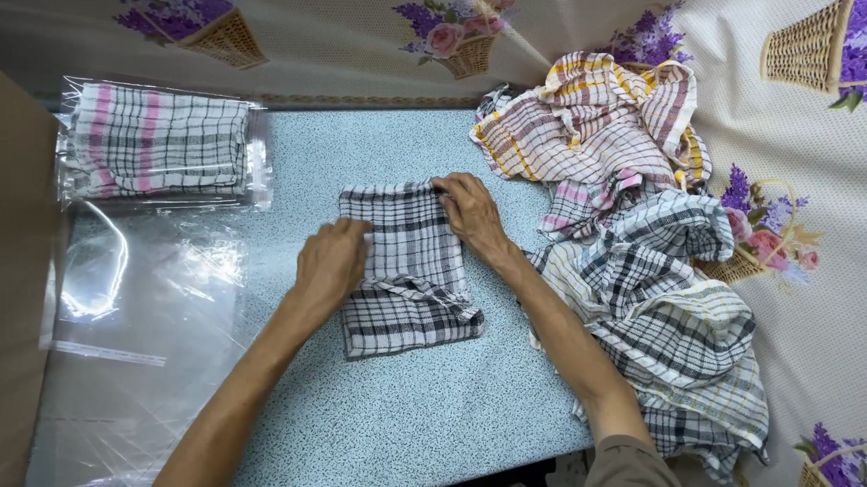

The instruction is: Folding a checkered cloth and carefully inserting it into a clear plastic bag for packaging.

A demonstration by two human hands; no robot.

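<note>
Head view: one folded black-and-white checked cloth (407, 268) lies mid-tabletop (440, 416). The left hand (330, 263) pinches its left edge with curled fingers; the right hand (471, 213) presses its top right corner, fingers together. One bagged cloth (156, 138) sits at the far left corner, one loose pile of cloths (635, 227) along the right edge.

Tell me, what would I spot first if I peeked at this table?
Right in the middle, two hands, the left hand and the right hand, press on a black-and-white checked cloth that is partly folded. To the right lies a big rumpled heap of cloths with yellow, pink and black checks. At the far left sits a packed cloth in a clear bag, with empty clear bags in front of it.
</note>
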